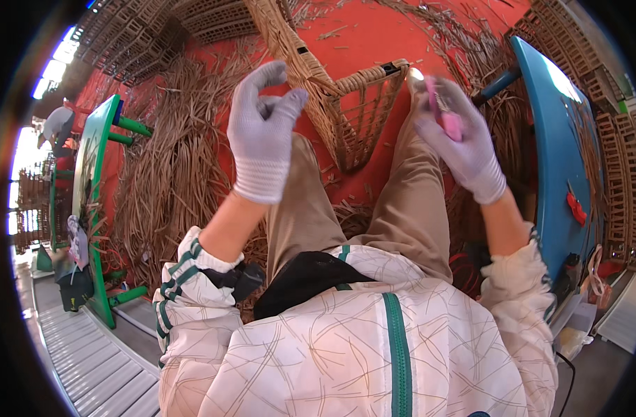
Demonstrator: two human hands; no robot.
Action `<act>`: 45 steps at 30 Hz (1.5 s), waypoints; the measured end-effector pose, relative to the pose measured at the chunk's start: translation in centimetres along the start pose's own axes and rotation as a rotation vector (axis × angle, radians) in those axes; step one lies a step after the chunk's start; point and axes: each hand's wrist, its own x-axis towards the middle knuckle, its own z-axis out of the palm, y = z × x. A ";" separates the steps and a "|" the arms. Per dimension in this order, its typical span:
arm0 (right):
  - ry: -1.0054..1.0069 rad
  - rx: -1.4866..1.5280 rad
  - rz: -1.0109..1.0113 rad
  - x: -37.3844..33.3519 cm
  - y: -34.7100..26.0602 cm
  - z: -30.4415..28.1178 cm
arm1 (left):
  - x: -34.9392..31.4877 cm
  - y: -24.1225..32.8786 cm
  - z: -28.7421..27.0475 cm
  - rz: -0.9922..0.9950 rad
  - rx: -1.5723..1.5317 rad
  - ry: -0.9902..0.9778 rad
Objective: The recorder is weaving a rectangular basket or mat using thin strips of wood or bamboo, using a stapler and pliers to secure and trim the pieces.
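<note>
My left hand (264, 132), in a pale knitted glove, is raised left of a woven wicker frame (300, 66). Its fingers curl loosely, apart from the thumb, and nothing shows between them. Wearing a matching glove, my right hand (468, 149) is closed around a small pink-handled tool (451, 125); the grip hides what kind it is. A bright white spot shines by the fingertips of that hand. The wicker frame stands between my legs, with thick wrapped edges, open lattice sides and small black marks on the edges. Its upper end runs out of view.
Brown flat strips (168, 167) lie in heaps on the red floor (363, 35). A green-edged table (95, 160) stands at left, a blue table (557, 160) at right with a red item (576, 208) on it. Wicker pieces (134, 42) are stacked at the far left.
</note>
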 end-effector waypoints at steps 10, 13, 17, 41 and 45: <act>-0.054 -1.169 -0.557 6.2 1.1 -0.4 | 0.3 -1.8 1.3 0.168 0.059 -0.107; -0.024 -1.161 -0.639 6.7 0.9 0.1 | -0.1 -1.7 1.1 0.200 0.069 -0.101; -0.062 -1.257 -0.704 7.3 1.0 0.6 | -0.5 -2.2 0.8 0.297 0.151 -0.116; -0.057 -1.174 -0.910 9.3 3.9 0.8 | -1.3 -2.8 0.6 0.453 0.147 -0.185; -0.144 -1.104 -0.842 9.4 4.4 -0.1 | -1.5 -3.3 0.8 0.393 0.098 -0.185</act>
